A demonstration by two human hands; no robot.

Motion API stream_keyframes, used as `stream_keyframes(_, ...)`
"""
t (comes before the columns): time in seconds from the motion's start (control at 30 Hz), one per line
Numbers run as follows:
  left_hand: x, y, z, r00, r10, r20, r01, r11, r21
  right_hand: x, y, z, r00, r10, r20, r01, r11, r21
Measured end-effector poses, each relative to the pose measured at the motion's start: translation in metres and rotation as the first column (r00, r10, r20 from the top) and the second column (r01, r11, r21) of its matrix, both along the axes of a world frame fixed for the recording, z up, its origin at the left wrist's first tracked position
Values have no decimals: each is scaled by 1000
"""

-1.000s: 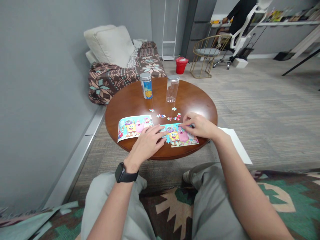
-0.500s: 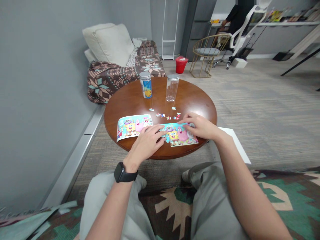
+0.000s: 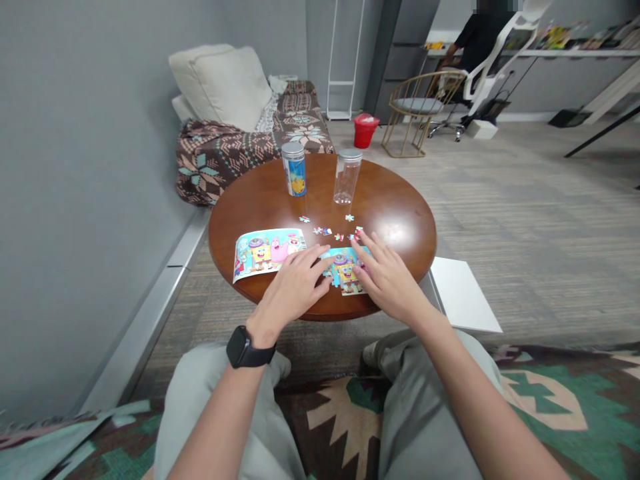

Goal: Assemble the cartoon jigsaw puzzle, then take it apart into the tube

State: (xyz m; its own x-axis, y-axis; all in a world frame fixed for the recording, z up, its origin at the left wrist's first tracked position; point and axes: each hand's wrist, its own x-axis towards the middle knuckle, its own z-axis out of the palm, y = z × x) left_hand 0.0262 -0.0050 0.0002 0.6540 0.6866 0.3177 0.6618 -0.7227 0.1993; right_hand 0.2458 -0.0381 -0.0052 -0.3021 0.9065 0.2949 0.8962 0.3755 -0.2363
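Observation:
A partly joined jigsaw puzzle (image 3: 345, 269) with a yellow cartoon figure lies near the front of the round table. My left hand (image 3: 295, 283) rests at its left edge, fingers stretched out. Over the puzzle's right part lies my right hand (image 3: 387, 273), fingers spread and hiding that side. Just beyond the right fingertips are loose puzzle pieces (image 3: 326, 231), several of them scattered. To the left, the printed picture sheet (image 3: 267, 255) shows the same cartoon scene, its right corner close to my left hand.
On the brown round table (image 3: 255, 193) stand a jar with a blue-yellow label (image 3: 295, 170) and a clear jar (image 3: 347, 177), both silver-lidded. A white board (image 3: 465, 293) is at the right. Beyond are a red bin (image 3: 365, 131), a gold wire chair (image 3: 417, 107) and a seated person (image 3: 480, 40).
My right hand has moved left and toward me, from the puzzle's upper right edge to over its right part, and its fingers have straightened. My left hand has barely moved.

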Motion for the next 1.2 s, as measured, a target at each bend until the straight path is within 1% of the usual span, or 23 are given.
stream_keyframes(0.13,1,-1,-1,999,-9,-44,8,1000,-18,-7,8,-7,990,108,88,-106,994,-33)
stream_keyframes(0.2,1,-1,-1,998,-11,-67,9,999,-36,-7,12,-9,987,125,98,-121,992,-39)
stream_keyframes(0.3,1,-1,-1,997,-8,-72,5,999,-48,-6,16,-10,989,131,62,-127,990,-58)
stream_keyframes(0.37,1,0,-1,999,-3,-37,1,999,-44,-4,17,-9,992,128,-6,-128,988,-82)
stream_keyframes(0.47,1,0,-2,998,34,44,-33,999,-23,1,17,-6,977,100,-189,-118,989,-86)
stream_keyframes(0.53,1,0,-4,995,56,88,-56,998,-2,6,15,-5,949,71,-306,-87,995,-40)
stream_keyframes(0.6,1,0,-6,992,55,116,-58,998,19,13,12,-5,933,59,-355,-54,998,23)
stream_keyframes(0.67,0,1,-7,992,34,124,-38,999,32,18,7,-4,940,73,-333,-57,997,56)
stream_keyframes(0.8,-1,2,-9,994,3,105,-6,1000,28,21,1,-3,963,148,-224,-141,989,45)
stream_keyframes(0.87,-1,1,-9,995,7,101,-10,1000,21,20,0,-2,967,162,-196,-153,986,60)
stream_keyframes(1.1,-1,1,-8,994,11,112,-13,1000,21,21,3,-2,960,187,-209,-161,978,134)
stream_keyframes(1.2,-1,1,-7,994,3,107,-6,1000,28,24,3,-3,960,190,-206,-162,976,145)
